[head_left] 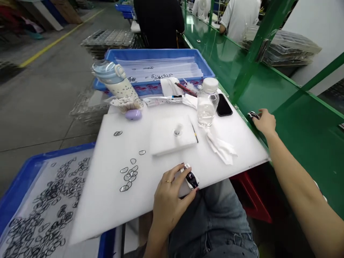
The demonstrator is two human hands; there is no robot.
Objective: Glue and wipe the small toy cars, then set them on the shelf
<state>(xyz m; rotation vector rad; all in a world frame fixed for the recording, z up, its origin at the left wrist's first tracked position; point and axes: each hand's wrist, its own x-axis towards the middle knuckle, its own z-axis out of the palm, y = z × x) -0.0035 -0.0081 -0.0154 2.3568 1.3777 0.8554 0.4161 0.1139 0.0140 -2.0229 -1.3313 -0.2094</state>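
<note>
At the front edge of the white board, my left hand (170, 195) grips a small white toy car (191, 180) with a black top, fingers at one end and thumb at the other. Out to the right, over the green bench, my right hand (266, 122) has its fingertips on a second white and black toy car (253, 115). Left of my left hand lie several thin dark-edged oval rings (130, 174) on the board. A white foam block (172, 139) sits behind it, with a small white container (177, 130) set in its top and a thin brush (194, 132) beside it.
A clear bottle (206, 107), black phone (224, 105) and crumpled tissue (221, 146) are on the right. A blue-lidded cup (115, 80), cotton swabs (125, 104) and purple case (133, 114) stand back left. Blue trays (154, 53) hold more rings. Other people sit beyond.
</note>
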